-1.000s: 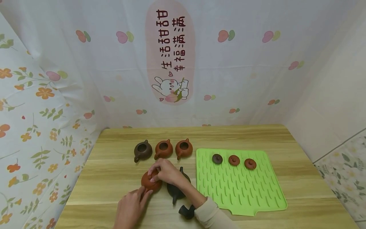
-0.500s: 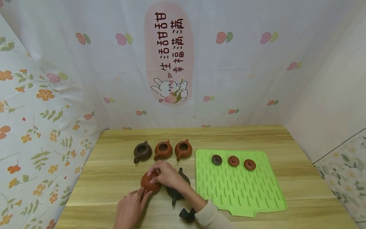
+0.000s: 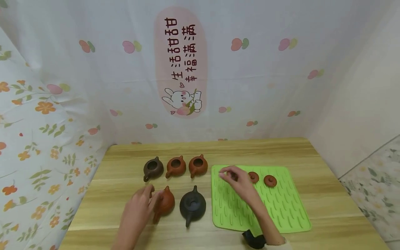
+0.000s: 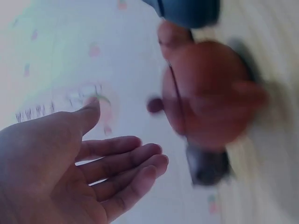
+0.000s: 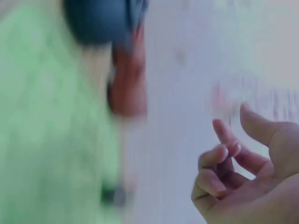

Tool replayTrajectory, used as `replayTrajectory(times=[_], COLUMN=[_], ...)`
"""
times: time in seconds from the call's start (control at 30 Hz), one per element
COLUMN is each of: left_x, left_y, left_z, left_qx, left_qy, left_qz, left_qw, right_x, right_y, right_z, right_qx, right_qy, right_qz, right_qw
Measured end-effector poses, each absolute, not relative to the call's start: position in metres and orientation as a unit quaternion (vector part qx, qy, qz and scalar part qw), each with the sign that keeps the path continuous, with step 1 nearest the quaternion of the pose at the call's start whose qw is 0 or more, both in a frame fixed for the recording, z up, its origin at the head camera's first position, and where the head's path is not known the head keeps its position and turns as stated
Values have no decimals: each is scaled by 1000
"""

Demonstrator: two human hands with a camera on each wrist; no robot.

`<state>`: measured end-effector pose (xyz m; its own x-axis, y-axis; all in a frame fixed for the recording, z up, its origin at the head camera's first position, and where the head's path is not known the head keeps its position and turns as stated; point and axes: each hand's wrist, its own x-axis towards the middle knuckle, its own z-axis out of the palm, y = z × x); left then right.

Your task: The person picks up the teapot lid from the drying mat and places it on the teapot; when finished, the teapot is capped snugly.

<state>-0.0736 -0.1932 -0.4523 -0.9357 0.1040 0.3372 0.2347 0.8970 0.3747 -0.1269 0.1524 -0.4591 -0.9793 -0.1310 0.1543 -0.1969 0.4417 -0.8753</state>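
Note:
Fingers relaxed, my left hand [image 3: 137, 205] hovers at the left of a lidded orange-red clay teapot [image 3: 166, 204]. The left wrist view shows that hand holding nothing, apart from the teapot [image 4: 210, 93]. A lidded black teapot [image 3: 192, 205] stands just right of it. Over the green mat [image 3: 231, 215] is my right hand [image 3: 240, 182], fingers loosely bent and holding nothing. Beneath it a dark lid [image 5: 113, 196] is mostly hidden in the head view. Two reddish lids [image 3: 270, 181] lie on the mat to its right.
Behind the lidded pair stand three lidless teapots in a row: a dark brown teapot [image 3: 153, 168], an orange teapot [image 3: 176, 166] and a reddish teapot [image 3: 198, 165]. A patterned curtain [image 3: 250, 86] rises behind the wooden table [image 3: 265, 149].
My right hand has let go of the orange-red teapot's lid knob and swung right over the mat. The left hand has released that teapot and drawn up beside it.

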Motion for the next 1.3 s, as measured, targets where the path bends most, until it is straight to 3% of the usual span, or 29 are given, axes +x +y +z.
replayTrajectory(times=[0.13,0.4,0.53,0.73,1.3], left_x=[-92,-130,-143,-149,-189], left_y=[-172,-142,-131,-113,-104], left_z=[-446,-456,-465,-462,-533], left_qx=[-143,-214,-227,-219,-187], left_qy=[-952,-938,-939,-952,-955], left_qz=[-213,-226,-225,-207,-226], left_qw=[165,153,126,57,51], right_x=[-117,-106,-111,-118,-127], right_y=[222,308,320,324,337], right_z=[-469,-491,-495,-506,-516], right_qx=[2,-81,-74,-41,-39], right_qy=[-861,-898,-907,-910,-884], right_qz=[501,421,403,410,466], right_qw=[88,95,95,38,-19])
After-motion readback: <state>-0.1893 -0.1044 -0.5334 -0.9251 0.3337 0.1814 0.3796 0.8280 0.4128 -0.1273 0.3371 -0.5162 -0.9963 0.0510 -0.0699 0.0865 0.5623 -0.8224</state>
